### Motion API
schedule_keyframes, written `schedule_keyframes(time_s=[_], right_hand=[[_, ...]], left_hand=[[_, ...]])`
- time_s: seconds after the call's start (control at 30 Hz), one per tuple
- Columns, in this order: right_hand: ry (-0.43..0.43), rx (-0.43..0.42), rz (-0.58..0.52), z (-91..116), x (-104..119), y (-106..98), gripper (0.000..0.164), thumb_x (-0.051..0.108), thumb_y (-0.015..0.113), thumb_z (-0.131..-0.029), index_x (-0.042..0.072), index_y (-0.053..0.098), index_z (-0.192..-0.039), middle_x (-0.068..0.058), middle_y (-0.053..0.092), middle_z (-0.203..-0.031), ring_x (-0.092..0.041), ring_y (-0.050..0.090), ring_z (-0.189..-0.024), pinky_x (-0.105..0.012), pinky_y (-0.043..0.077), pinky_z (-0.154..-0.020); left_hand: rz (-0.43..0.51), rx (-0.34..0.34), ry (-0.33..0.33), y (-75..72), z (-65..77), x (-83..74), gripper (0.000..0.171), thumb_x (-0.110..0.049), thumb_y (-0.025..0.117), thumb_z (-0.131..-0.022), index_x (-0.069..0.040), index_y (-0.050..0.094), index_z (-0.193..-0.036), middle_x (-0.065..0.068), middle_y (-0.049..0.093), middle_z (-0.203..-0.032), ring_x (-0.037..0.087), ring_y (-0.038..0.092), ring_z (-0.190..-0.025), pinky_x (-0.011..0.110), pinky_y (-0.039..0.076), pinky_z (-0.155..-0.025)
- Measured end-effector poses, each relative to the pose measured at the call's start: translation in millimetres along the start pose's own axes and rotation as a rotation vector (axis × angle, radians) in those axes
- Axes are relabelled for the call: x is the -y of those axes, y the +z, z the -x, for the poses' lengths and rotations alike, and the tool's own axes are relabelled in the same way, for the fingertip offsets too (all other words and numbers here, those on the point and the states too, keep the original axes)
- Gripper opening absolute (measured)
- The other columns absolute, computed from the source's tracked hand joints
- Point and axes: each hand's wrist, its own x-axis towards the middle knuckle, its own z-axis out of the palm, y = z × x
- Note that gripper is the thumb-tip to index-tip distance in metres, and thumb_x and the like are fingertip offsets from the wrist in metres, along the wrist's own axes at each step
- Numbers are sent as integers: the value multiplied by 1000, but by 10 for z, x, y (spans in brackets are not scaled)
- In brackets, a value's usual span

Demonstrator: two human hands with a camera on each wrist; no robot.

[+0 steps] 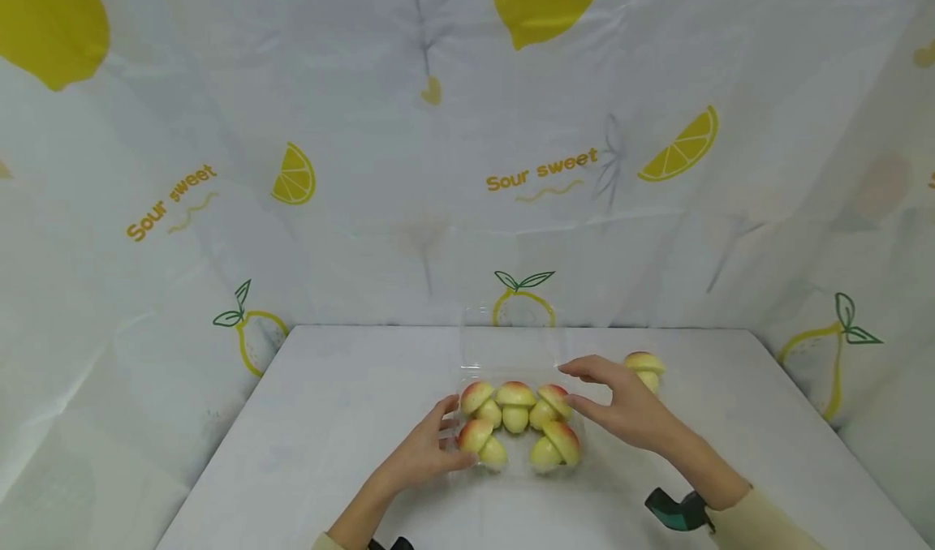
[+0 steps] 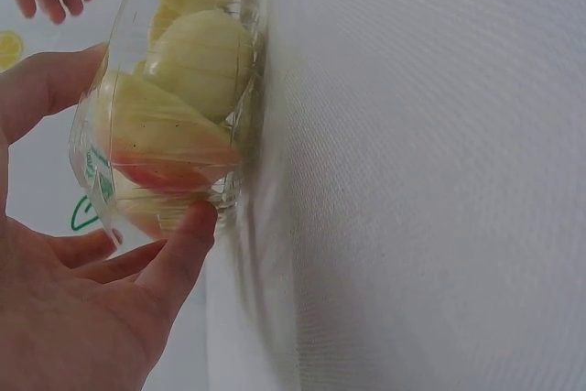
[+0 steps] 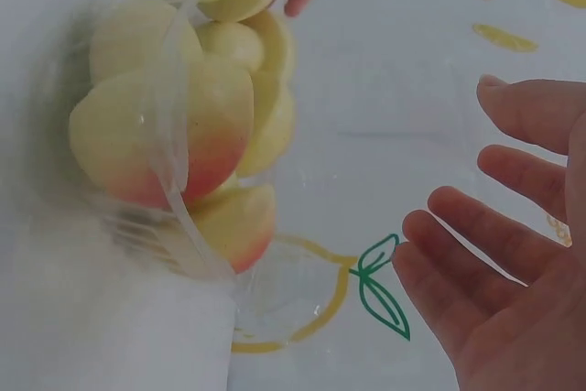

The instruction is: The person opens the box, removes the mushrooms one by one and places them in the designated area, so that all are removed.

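A clear plastic clamshell box (image 1: 520,462) stands on the white table, its see-through lid (image 1: 511,347) raised at the back. Inside are several yellow mushroom-shaped pieces (image 1: 514,406) with reddish caps, set in two rows with a gap at the front middle. My left hand (image 1: 427,451) grips the box's left side, thumb near the front and fingers along the wall; the left wrist view shows this hold on the plastic (image 2: 101,157). My right hand (image 1: 628,404) hovers over the box's right edge, fingers extended and nothing in them, apart from the pieces in the right wrist view.
One more mushroom-shaped piece (image 1: 644,369) lies on the table at the right, partly behind my right hand. A white curtain (image 1: 409,209) with lemon prints hangs behind the table (image 1: 343,396). A dark green and black strap piece (image 1: 679,509) sits at my right wrist.
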Motion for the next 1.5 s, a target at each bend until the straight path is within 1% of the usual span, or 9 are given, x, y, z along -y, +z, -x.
schedule_keyframes(time_s=[0.2, 0.37, 0.57, 0.7, 0.83, 0.93, 1.13, 1.33, 1.5], right_hand=[[-43, 47, -34, -58, 14, 189, 31, 14, 77, -92, 14, 69, -122, 6, 69, -117, -16, 66, -106, -40, 59, -89], [-37, 97, -120, -91, 11, 351, 30, 15, 75, -93, 14, 69, -123, 2, 69, -117, -16, 65, -108, -43, 57, -92], [-9, 152, -204, -128, 46, 520, 33, 11, 75, -93, 12, 68, -125, -3, 68, -125, -24, 63, -115, -45, 55, -98], [-23, 173, -214, -156, 66, 644, 33, 9, 76, -92, 9, 68, -124, -11, 67, -127, -27, 63, -116, -45, 56, -97], [-43, 175, -232, -185, 72, 754, 32, 12, 77, -91, 4, 68, -121, -14, 69, -121, -32, 65, -110, -46, 57, -93], [-20, 191, -255, -208, 88, 812, 34, 16, 77, -92, 1, 68, -121, -15, 68, -120, -35, 66, -108, -45, 58, -93], [55, 273, -285, -241, 127, 896, 40, 25, 74, -95, -1, 66, -124, -15, 66, -122, -36, 64, -113, -49, 56, -97], [77, 319, -297, -253, 137, 976, 38, 22, 74, -95, -2, 66, -123, -12, 67, -121, -33, 64, -113, -51, 55, -98], [82, 369, -307, -285, 130, 1058, 37, 19, 75, -94, -1, 66, -124, -8, 67, -118, -27, 64, -109, -46, 55, -97]], left_hand=[[-4, -3, -2, -3, -7, -15, 97, -28, 83, -85, -2, 25, -158, 21, 34, -158, 41, 44, -139, 52, 47, -108], [3, -2, 6, -2, -7, -8, 97, -27, 83, -85, -1, 25, -158, 21, 35, -158, 42, 44, -138, 52, 47, -108], [13, -1, 15, 2, -10, 8, 97, -27, 82, -85, 0, 25, -157, 22, 34, -158, 43, 43, -138, 52, 47, -108], [15, -1, 19, 6, -9, 14, 96, -27, 82, -85, -1, 25, -157, 22, 33, -158, 43, 43, -139, 52, 47, -109], [9, -2, 12, 4, -3, 16, 96, -28, 82, -85, -1, 25, -158, 21, 34, -158, 43, 43, -138, 51, 47, -109], [7, -6, 8, 1, -8, 21, 97, -28, 83, -85, -1, 25, -158, 21, 34, -158, 43, 44, -138, 52, 47, -108], [16, -2, 9, -1, -11, 24, 97, -27, 83, -85, -1, 25, -158, 22, 34, -158, 43, 43, -138, 52, 47, -109], [10, 6, 16, -12, -5, 0, 97, -27, 82, -85, -1, 24, -158, 23, 33, -158, 44, 43, -138, 52, 47, -108], [25, 21, 15, -21, -1, 5, 97, -28, 81, -86, -1, 22, -158, 23, 31, -159, 45, 41, -140, 52, 45, -110]])
